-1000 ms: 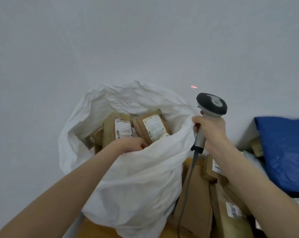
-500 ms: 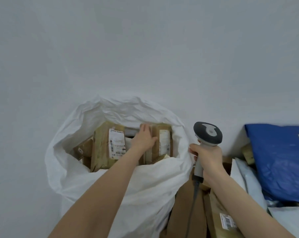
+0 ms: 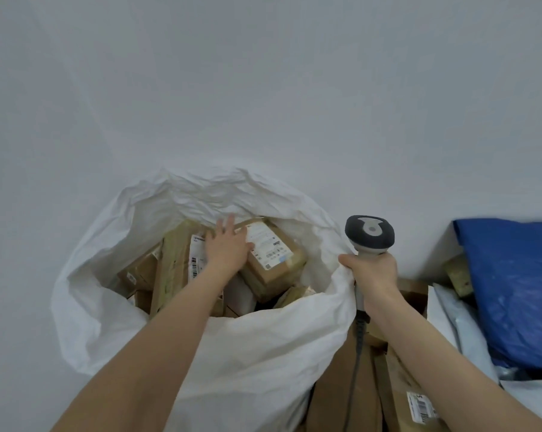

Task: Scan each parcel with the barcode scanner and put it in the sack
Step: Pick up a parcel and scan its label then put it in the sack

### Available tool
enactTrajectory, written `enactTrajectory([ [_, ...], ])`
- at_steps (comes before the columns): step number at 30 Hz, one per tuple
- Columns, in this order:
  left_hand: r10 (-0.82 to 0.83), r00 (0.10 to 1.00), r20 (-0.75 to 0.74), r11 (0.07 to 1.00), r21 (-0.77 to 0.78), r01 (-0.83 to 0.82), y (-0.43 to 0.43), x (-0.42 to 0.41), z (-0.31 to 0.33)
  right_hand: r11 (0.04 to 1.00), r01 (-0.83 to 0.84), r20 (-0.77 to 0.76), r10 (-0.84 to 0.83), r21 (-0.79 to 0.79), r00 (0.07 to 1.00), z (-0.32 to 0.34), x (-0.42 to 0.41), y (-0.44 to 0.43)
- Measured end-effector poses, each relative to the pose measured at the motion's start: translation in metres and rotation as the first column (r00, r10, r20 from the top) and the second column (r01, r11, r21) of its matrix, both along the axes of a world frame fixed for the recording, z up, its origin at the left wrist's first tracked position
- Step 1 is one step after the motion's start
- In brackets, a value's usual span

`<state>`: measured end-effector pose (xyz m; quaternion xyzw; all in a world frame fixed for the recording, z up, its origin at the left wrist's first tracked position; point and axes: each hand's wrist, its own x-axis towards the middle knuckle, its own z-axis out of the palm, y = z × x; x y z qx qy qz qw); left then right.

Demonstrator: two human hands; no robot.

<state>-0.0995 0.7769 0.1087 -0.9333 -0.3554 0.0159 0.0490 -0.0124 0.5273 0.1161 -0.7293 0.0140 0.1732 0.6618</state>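
Note:
A white sack (image 3: pixel 251 347) stands open in front of me, filled with several brown cardboard parcels. My left hand (image 3: pixel 227 246) reaches into it with fingers spread flat, pressing on the parcels between a tall box (image 3: pixel 174 263) and a labelled box (image 3: pixel 274 257). My right hand (image 3: pixel 372 272) grips the handle of the grey barcode scanner (image 3: pixel 369 233), held upright at the sack's right rim; its cable (image 3: pixel 355 363) hangs down.
Brown parcels (image 3: pixel 403 397) with barcode labels are piled to the right of the sack. A blue plastic bag (image 3: pixel 515 288) and pale mailers (image 3: pixel 459 325) lie at far right. A plain white wall stands behind.
My left hand has gone deeper into the sack and now lies flat with spread fingers; the labelled box has tipped to the right. The scanner hand has barely moved.

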Motion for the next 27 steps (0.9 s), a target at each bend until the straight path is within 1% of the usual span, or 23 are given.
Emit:
enactTrajectory([
  [2,-0.004,0.998,-0.070,1.000,0.008,0.005,0.006,-0.011,-0.007,1.000,0.004,0.000,-0.004,0.001,1.000,-0.004,0.004,0.003],
  [5,-0.062,0.993,-0.105,0.998,-0.020,0.060,-0.003,-0.009,-0.010,0.999,-0.040,0.020,0.040,-0.014,0.999,-0.009,0.002,0.005],
  [7,-0.074,0.993,-0.092,0.997,-0.004,0.074,-0.008,-0.012,-0.002,0.999,-0.034,0.076,0.035,-0.017,0.997,-0.007,0.003,0.004],
  [9,-0.036,0.996,-0.076,0.997,0.069,0.041,-0.011,-0.028,0.005,1.000,-0.024,0.183,0.025,-0.009,0.983,0.002,0.003,0.005],
  [11,0.043,0.987,-0.157,0.991,0.129,-0.022,-0.018,-0.052,0.008,0.997,-0.071,0.280,0.067,0.007,0.958,0.015,-0.004,0.013],
  [13,0.093,0.954,-0.284,0.987,0.150,-0.051,-0.024,-0.075,0.003,0.990,-0.139,0.316,0.128,0.013,0.940,0.022,-0.016,0.027],
  [15,0.121,0.938,-0.325,0.984,0.164,-0.070,-0.023,-0.093,-0.002,0.980,-0.201,0.328,0.189,0.001,0.926,0.024,-0.030,0.041],
  [18,0.141,0.946,-0.292,0.979,0.186,-0.088,-0.011,-0.116,-0.004,0.967,-0.250,0.322,0.250,-0.042,0.913,0.018,-0.044,0.055],
  [21,0.140,0.975,-0.175,0.981,0.159,-0.112,-0.002,-0.125,-0.009,0.959,-0.277,0.317,0.281,-0.059,0.906,0.013,-0.048,0.058],
  [23,0.126,0.984,-0.128,0.982,0.155,-0.105,-0.002,-0.122,-0.010,0.960,-0.274,0.312,0.279,-0.061,0.908,0.011,-0.046,0.057],
  [24,0.080,0.988,-0.130,0.987,0.151,-0.060,-0.003,-0.121,-0.010,0.962,-0.266,0.306,0.270,-0.056,0.913,0.009,-0.044,0.056],
  [26,-0.092,0.986,-0.138,0.989,0.103,0.107,-0.006,-0.122,-0.011,0.968,-0.248,0.285,0.249,-0.040,0.926,0.006,-0.041,0.053],
  [27,-0.176,0.980,-0.096,0.980,0.077,0.184,-0.006,-0.123,-0.012,0.970,-0.241,0.275,0.241,-0.036,0.931,0.005,-0.040,0.053],
])
